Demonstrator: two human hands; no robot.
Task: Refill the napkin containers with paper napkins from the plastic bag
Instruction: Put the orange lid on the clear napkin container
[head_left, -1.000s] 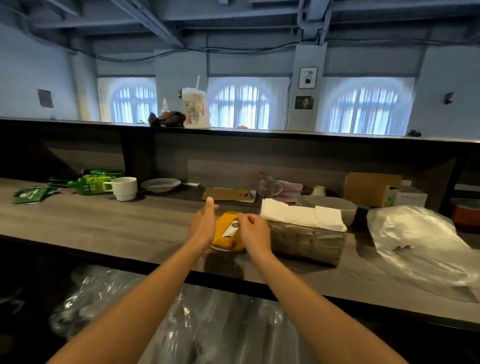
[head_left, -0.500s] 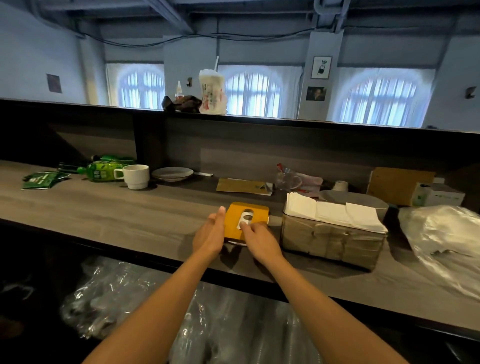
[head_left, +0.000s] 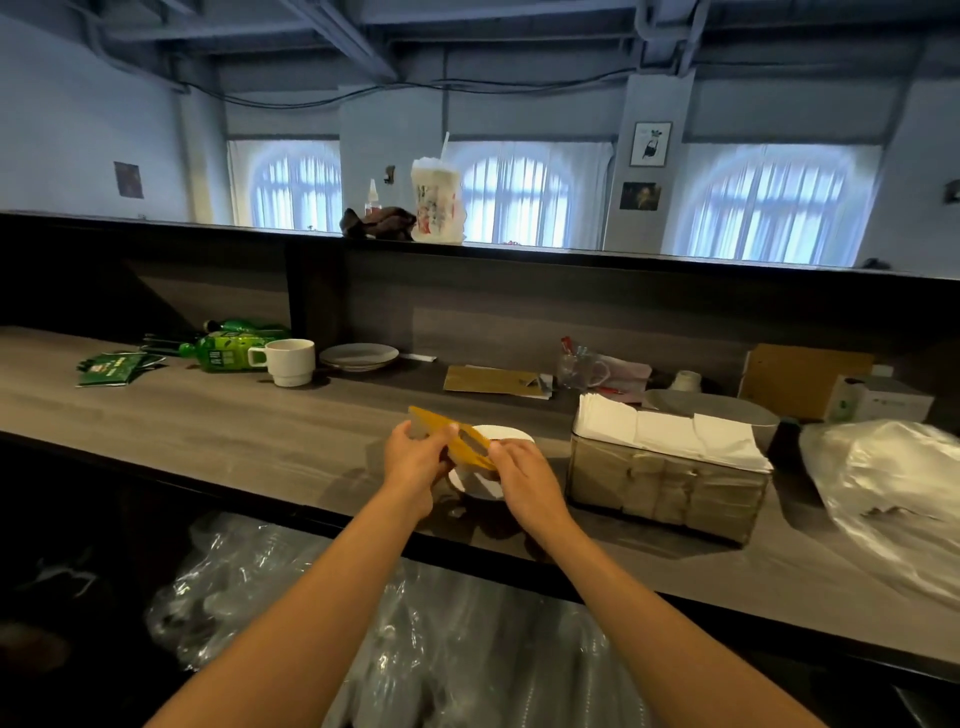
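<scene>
A flat yellow lid (head_left: 451, 435) with an oval slot is tilted up above a white round dish (head_left: 497, 435) on the wooden counter. My left hand (head_left: 415, 457) grips the lid's left side, and my right hand (head_left: 522, 475) pinches its lower right edge. To the right stands a clear rectangular napkin container (head_left: 665, 486) packed with folded napkins, with white napkins (head_left: 670, 434) stacked over its top. A crumpled clear plastic bag (head_left: 888, 478) lies at the far right of the counter.
At the back of the counter (head_left: 218, 431) are a white mug (head_left: 291, 361), a green bottle (head_left: 228, 351), a saucer (head_left: 358, 356), a grey bowl (head_left: 717, 408), a brown envelope (head_left: 493, 379) and a cardboard box (head_left: 800, 376). Clear plastic (head_left: 415, 623) fills the shelf below. A drink cup (head_left: 436, 200) stands on the upper ledge.
The yellow lid has been lifted and tilted up off the white dish, which now shows beneath it. Both hands moved from beside the lid to holding it.
</scene>
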